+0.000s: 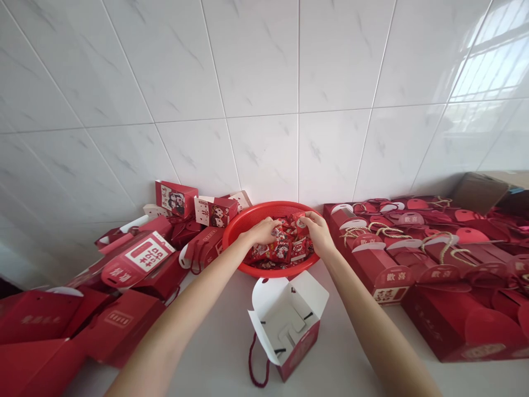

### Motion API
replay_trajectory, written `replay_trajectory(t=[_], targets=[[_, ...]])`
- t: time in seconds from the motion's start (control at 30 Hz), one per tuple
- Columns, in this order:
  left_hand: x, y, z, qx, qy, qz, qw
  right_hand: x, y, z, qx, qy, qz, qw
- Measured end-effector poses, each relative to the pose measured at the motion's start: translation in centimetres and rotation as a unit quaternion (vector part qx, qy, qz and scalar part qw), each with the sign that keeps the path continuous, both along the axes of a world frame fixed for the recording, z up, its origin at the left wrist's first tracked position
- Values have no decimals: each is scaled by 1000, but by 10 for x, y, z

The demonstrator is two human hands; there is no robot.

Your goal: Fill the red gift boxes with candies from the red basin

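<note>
Both hands are over a round red plastic basket point(235, 226) that holds several small red candy packets point(283, 251). My left hand point(264, 231) reaches down among the packets at the left, its fingers closed on something I cannot make out. On the right, my right hand point(316, 229) pinches a small red packet point(301, 223) between thumb and fingers. Just below the basket stands an open box point(300, 350) with a white inside and red outside, its flaps spread. No packets show in it, and a dark red cord handle point(250, 358) hangs at its left.
Several red boxes point(132, 325) lie piled at the left, beside smaller printed boxes point(215, 211) near the wall. Closed red gift boxes point(384, 270) with cord handles stand in rows at the right. A brown cardboard box point(479, 190) is at the far right.
</note>
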State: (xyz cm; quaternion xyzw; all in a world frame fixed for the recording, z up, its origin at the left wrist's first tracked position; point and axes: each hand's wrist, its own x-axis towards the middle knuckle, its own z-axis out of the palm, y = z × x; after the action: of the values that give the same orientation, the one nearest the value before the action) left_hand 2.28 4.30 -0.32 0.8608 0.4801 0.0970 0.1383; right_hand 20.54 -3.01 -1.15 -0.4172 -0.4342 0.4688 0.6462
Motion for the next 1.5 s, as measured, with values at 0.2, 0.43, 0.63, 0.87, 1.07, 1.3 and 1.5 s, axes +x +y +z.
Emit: replay_trajectory(t=[0.2, 0.43, 0.63, 0.87, 1.07, 1.3, 1.5], targets=[[2, 1, 2, -71, -9, -8, 997, 1, -1, 1, 10, 3, -16, 1000], [-6, 2, 8, -99, 16, 85, 991, 2, 2, -1, 12, 16, -39, 999], [-14, 10, 5, -53, 10, 169, 984, 4, 2, 2, 11, 83, -85, 993], [-3, 29, 5, 2, -9, 158, 987, 2, 1, 5, 6, 130, -95, 987], [34, 49, -1, -35, -98, 96, 990, -1, 2, 3, 17, 145, -94, 985], [33, 53, 7, -62, -260, 51, 962, 0, 6, 1, 25, 186, -76, 979], [27, 39, 24, -123, -394, -22, 910, 1, 4, 3, 24, 193, -53, 979]])
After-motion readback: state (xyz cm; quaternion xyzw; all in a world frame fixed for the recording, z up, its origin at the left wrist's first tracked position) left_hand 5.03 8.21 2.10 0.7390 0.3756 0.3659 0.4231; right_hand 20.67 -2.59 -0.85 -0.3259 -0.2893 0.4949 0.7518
